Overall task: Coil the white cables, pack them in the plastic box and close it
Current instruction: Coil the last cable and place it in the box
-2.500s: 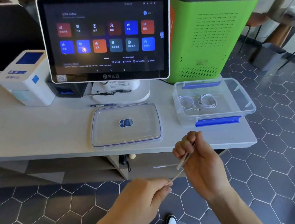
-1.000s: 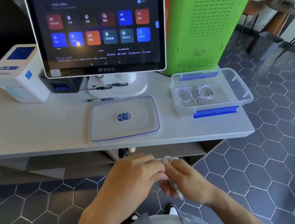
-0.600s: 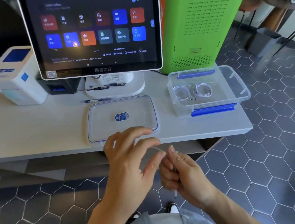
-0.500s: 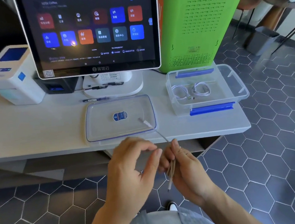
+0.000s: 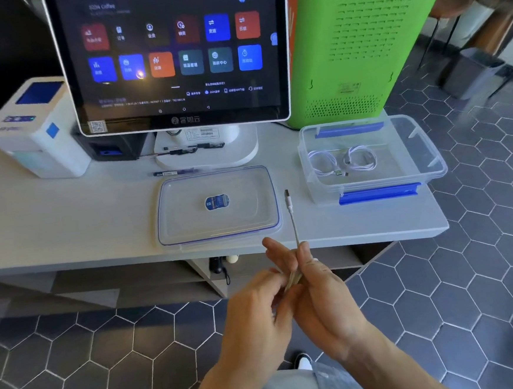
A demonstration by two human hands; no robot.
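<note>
I hold a thin white cable (image 5: 292, 219) in front of the table's front edge. Its plug end sticks straight up above my fingers; the folded strands lie between my palms, mostly hidden. My right hand (image 5: 319, 287) grips the bundle, and my left hand (image 5: 258, 310) pinches it from the left. The clear plastic box (image 5: 420, 150) with blue clips stands open at the table's right end, with two coiled white cables (image 5: 343, 161) inside. Its clear lid (image 5: 187, 227) lies flat on the table, left of the box.
A touchscreen terminal (image 5: 177, 56) stands behind the lid, with a white printer (image 5: 34, 132) to its left and a tall green machine (image 5: 357, 42) behind the box. A pen (image 5: 173, 172) lies by the terminal's base. Hexagon-tiled floor (image 5: 78, 362) lies below.
My hands have come together over the cable. Its free plug end has swung from leaning left over the lid to standing upright, right of the lid. The view has shifted slightly.
</note>
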